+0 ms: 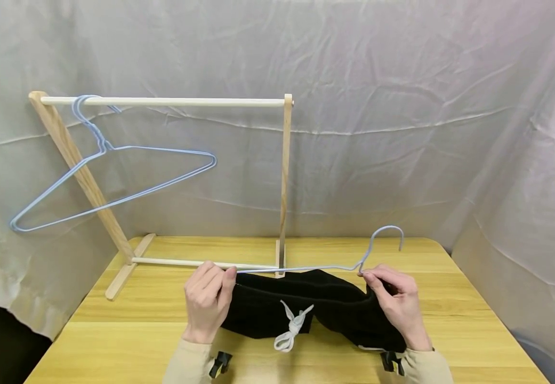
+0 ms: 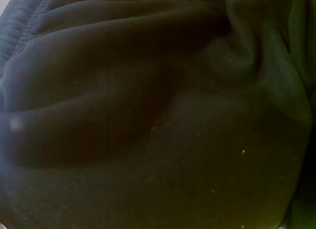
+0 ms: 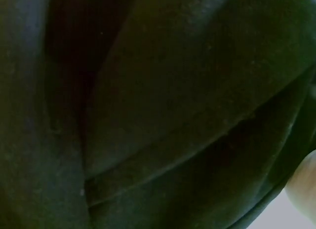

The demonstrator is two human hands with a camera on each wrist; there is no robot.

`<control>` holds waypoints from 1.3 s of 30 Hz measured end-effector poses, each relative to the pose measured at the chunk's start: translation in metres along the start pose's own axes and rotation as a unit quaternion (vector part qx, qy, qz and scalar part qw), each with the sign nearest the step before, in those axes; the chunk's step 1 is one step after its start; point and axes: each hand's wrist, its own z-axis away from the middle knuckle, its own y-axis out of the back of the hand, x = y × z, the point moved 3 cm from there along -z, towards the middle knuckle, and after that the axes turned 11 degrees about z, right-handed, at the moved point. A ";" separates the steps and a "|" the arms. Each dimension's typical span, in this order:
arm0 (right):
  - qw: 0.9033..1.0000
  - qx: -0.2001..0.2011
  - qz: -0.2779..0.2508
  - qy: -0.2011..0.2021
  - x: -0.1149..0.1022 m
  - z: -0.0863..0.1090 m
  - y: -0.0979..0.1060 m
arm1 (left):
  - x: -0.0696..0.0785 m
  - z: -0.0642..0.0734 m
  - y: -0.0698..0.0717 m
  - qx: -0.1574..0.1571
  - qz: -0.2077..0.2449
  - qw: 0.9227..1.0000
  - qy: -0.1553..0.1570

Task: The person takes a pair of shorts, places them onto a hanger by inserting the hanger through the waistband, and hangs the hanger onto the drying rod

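Note:
Black drawstring shorts (image 1: 267, 314) hang between both hands over the table, with a white cord (image 1: 294, 328) tied in a bow at the front. A light blue wire hanger (image 1: 306, 268) lies along the waistband, its hook (image 1: 386, 228) rising at the right. My left hand (image 1: 207, 298) grips the waistband at its left end, where the hanger's arm runs in behind the thumb. My right hand (image 1: 397, 304) pinches the hanger just below its hook, with the black cloth bunched at that hand. Dark cloth (image 2: 148, 115) fills the left wrist view; folds (image 3: 163, 140) fill the right one.
A wooden rack (image 1: 284, 176) stands at the back left of the wooden table (image 1: 123, 346). Light blue hangers (image 1: 114, 205) hang from the left part of its top rail (image 1: 171, 101). Grey curtain (image 1: 402, 133) encloses the back and sides.

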 end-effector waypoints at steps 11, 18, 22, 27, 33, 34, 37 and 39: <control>1.000 -0.027 -0.005 0.002 -0.001 -0.001 0.000 | -0.002 0.002 -0.001 -0.048 0.026 0.998 0.022; 0.998 -0.050 0.040 0.020 -0.009 -0.003 -0.011 | 0.000 0.005 -0.007 -0.128 0.046 0.988 0.071; 0.994 -0.049 0.093 0.026 -0.014 -0.005 -0.022 | 0.001 0.008 -0.010 -0.183 0.032 0.977 0.101; 0.989 -0.056 0.134 0.032 -0.022 -0.005 -0.036 | 0.007 0.011 -0.017 -0.234 0.013 0.968 0.094; 0.985 -0.068 0.158 0.020 -0.029 -0.005 -0.047 | 0.012 0.013 -0.025 -0.242 0.017 0.967 0.071; 0.985 -0.069 0.159 0.017 -0.029 -0.005 -0.047 | 0.012 0.014 -0.025 -0.240 0.015 0.968 0.072; 0.985 -0.066 0.160 0.010 -0.027 -0.005 -0.044 | 0.011 0.014 -0.024 -0.223 0.003 0.972 0.074; 0.985 -0.061 0.161 0.005 -0.024 -0.006 -0.040 | 0.010 0.014 -0.022 -0.210 -0.003 0.975 0.072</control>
